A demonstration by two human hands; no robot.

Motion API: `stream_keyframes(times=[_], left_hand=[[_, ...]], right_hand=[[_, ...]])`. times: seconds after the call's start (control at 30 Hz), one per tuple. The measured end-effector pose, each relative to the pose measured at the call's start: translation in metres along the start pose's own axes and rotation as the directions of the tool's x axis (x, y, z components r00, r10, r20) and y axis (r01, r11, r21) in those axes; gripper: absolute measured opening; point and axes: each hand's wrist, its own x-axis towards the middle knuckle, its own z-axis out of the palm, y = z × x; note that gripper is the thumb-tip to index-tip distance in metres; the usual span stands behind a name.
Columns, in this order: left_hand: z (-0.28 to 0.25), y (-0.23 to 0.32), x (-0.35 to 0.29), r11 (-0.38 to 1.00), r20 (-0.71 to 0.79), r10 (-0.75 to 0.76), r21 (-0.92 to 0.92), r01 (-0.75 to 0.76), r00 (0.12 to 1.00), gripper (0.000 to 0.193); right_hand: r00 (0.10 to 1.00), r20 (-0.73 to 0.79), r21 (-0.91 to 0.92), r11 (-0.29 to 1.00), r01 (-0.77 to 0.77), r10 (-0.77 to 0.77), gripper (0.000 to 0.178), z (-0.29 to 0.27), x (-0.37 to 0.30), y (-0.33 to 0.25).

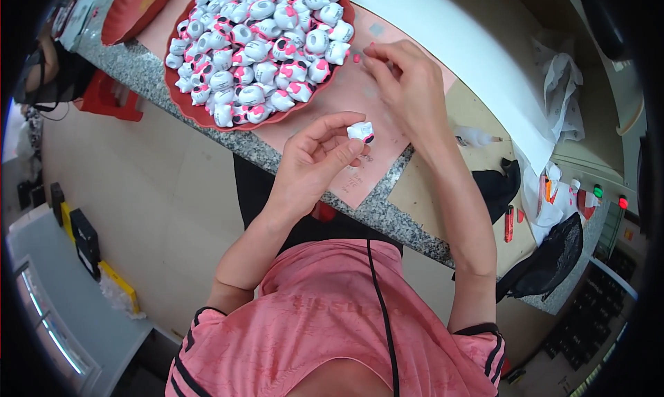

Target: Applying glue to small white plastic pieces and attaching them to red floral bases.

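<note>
Between the thumb and fingers of my left hand (315, 158) is a small white cat-head figure (360, 131) with a dark patch on its lower edge. My right hand (408, 75) is over the pink sheet (353, 182), its fingers curled together at the tips. Whether anything is pinched there is too small to make out. Tiny pink pieces (357, 58) lie on the sheet beside those fingertips. To the left, a scalloped red tray (173, 93) is heaped with similar white cat heads (259, 51), many bearing pink bows.
A second red tray (138, 10) stands at the far left of the granite counter (155, 72). Beyond my right forearm lie a small clear bottle (477, 135), black cloth (494, 189) and a red lighter-like stick (509, 224). A red stool (107, 99) stands on the floor.
</note>
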Motion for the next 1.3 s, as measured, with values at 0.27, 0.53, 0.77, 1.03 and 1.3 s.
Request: stream_keyframes(times=[0.27,0.53,0.77,1.03,1.3], left_hand=[[-0.004,-0.002,-0.002,0.998,-0.053,0.059,-0.010,-0.060,0.997,0.030],[0.005,0.000,0.002,1.000,-0.042,0.027,-0.014,-0.028,0.999,0.032],[0.024,-0.012,0.007,0.981,0.011,0.144,0.128,-0.144,0.990,0.029],[0.026,-0.014,0.009,0.941,0.099,0.156,0.286,-0.178,0.983,0.026],[0.022,-0.012,0.011,0.817,0.165,0.284,0.474,-0.328,0.945,0.024]], right_hand=[[0.997,0.075,-0.333,0.943,0.023,0.002,0.014,0.024,0.008,-0.006],[0.925,0.127,0.379,0.844,-0.380,0.359,0.010,-0.044,-0.049,-0.032],[0.896,0.195,0.422,0.791,-0.443,0.398,0.014,-0.062,-0.079,-0.035],[0.853,0.244,0.243,0.823,-0.514,0.461,0.013,-0.068,-0.078,-0.035],[0.975,0.098,0.228,0.949,-0.217,0.199,0.008,-0.061,-0.083,-0.022]])
